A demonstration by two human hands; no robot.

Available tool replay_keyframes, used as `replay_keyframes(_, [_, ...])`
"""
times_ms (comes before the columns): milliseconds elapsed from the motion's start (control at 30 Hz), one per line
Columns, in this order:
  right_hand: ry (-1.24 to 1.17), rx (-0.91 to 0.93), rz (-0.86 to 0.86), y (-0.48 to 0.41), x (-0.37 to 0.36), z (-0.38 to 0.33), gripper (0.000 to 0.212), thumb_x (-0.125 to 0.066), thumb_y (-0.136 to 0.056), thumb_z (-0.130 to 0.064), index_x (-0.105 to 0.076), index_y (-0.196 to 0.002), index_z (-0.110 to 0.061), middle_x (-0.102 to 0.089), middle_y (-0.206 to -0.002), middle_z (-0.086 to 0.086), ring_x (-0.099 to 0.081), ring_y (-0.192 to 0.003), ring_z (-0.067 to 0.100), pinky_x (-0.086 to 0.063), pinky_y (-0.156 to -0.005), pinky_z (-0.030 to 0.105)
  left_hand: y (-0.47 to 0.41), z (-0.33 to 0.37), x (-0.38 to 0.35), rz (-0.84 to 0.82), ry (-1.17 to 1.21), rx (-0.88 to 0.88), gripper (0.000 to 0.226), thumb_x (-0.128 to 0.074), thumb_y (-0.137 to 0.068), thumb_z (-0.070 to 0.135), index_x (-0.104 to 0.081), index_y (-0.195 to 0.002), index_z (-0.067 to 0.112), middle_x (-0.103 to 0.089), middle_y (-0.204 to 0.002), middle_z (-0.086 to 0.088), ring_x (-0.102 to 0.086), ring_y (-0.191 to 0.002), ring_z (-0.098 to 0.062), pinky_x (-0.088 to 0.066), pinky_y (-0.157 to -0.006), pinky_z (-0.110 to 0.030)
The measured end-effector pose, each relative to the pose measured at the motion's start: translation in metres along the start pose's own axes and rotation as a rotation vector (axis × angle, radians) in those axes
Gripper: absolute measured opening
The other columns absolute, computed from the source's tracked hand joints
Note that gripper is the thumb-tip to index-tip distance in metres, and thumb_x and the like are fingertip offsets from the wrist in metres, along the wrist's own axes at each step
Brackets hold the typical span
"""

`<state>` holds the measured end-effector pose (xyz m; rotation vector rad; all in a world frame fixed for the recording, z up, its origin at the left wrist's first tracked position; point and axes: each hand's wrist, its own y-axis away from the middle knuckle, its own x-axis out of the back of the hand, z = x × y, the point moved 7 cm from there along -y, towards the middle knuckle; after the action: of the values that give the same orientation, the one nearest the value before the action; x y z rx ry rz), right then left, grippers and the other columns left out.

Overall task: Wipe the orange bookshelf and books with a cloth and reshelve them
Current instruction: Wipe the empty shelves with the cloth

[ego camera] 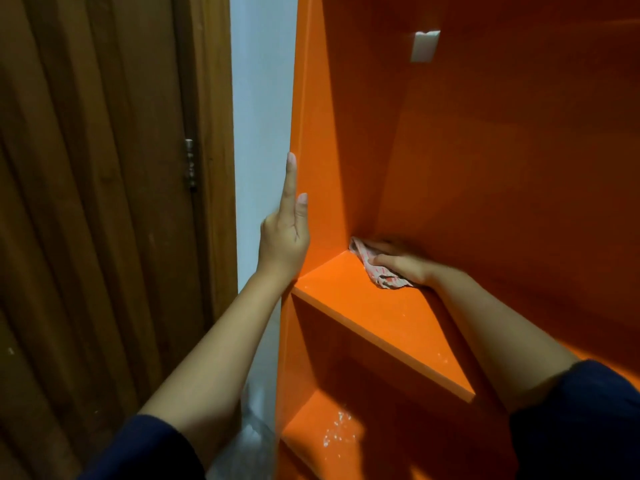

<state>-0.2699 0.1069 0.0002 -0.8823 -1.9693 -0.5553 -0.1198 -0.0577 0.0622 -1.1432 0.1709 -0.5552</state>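
The orange bookshelf [450, 150] fills the right of the view, its compartments holding no books. My right hand [403, 263] presses a crumpled pink-and-white patterned cloth [375, 268] onto a shelf board [367, 306], deep in the back left corner. My left hand [285, 233] rests flat against the front edge of the shelf's left side panel [304, 133], fingers straight and pointing up. No books are in view.
A brown wooden door [104, 202] with a metal hinge [189, 164] stands at the left. A strip of white wall [259, 98] separates it from the shelf. A white bracket [424, 45] sits high on the shelf's back. White specks lie on the lower board [332, 431].
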Motion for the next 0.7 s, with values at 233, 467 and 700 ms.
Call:
replay_keyframes(233, [0.038,0.014,-0.011,-0.007,0.001,0.01,0.067,-0.045,-0.093,-0.052,-0.015,-0.15,-0.031,-0.009,-0.159,-0.002,-0.011,-0.145,0.021,-0.011,-0.118,0.047,0.003,0.003,0.0,0.005,-0.035,0.017,0.049,-0.019,-0.099,0.046,0.002,-0.142,0.037,-0.029,-0.05,0.009,-0.04,-0.043,-0.008,-0.024,-0.037,-0.017])
replay_keyframes(467, [0.164,0.026,0.016,-0.02,-0.008,-0.004,0.076,-0.028,-0.089,-0.07,-0.018,-0.15,-0.025,-0.013,-0.158,0.005,-0.013,-0.145,0.028,-0.01,-0.117,0.048,0.004,0.006,0.0,-0.02,-0.048,0.035,0.052,-0.019,-0.098,0.048,0.004,-0.143,0.033,-0.034,-0.051,-0.001,-0.037,-0.041,-0.01,-0.028,-0.039,-0.022])
replay_keyframes(700, [0.117,0.148,-0.018,-0.016,-0.017,-0.019,0.08,-0.037,-0.071,-0.077,-0.043,-0.13,-0.023,-0.046,-0.137,0.007,-0.045,-0.122,0.025,-0.034,-0.105,0.049,0.005,0.009,0.001,-0.083,-0.043,0.06,0.056,-0.011,-0.084,0.073,0.012,-0.133,0.058,-0.059,-0.077,-0.025,-0.058,-0.061,-0.039,-0.051,-0.055,-0.053])
